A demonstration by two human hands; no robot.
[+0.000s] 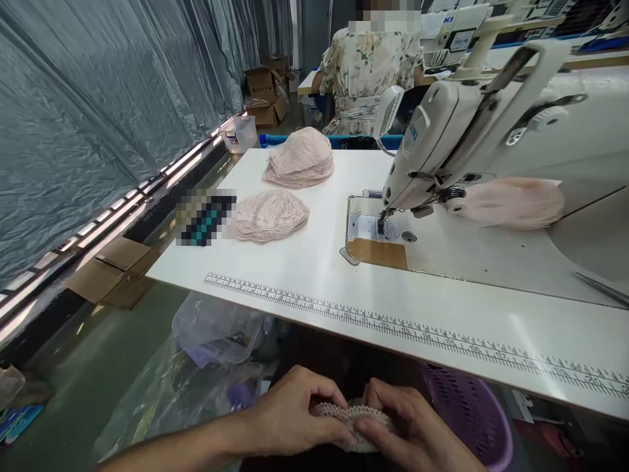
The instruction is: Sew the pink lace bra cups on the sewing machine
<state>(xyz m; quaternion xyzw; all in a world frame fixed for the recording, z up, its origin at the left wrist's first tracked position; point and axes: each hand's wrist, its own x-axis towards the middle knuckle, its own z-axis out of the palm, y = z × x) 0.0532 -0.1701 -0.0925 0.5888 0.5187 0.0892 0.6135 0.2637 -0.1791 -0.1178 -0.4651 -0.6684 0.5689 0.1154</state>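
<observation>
Below the front edge of the table, my left hand (pixel 299 413) and my right hand (pixel 405 419) pinch a small beige lace piece (pixel 361 416) between thumbs and fingers. Its scalloped edge faces up, and part of it is hidden by my fingers. Beyond, on the white table (pixel 275 269), lie a nearer stack of beige lace cups (pixel 272 216) and a farther stack of similar cups (pixel 299 157). To the right stands a white sewing machine (pixel 442 131), its needle area away from both hands.
A printed ruler (pixel 393 324) runs along the table's front edge. Pale fabric pieces (pixel 514 203) lie under the machine arm, with scissors (pixel 602 288) at right. A purple basket (pixel 472 419) and a clear plastic bin (pixel 221 328) are below. A person (pixel 371 65) sits beyond the table.
</observation>
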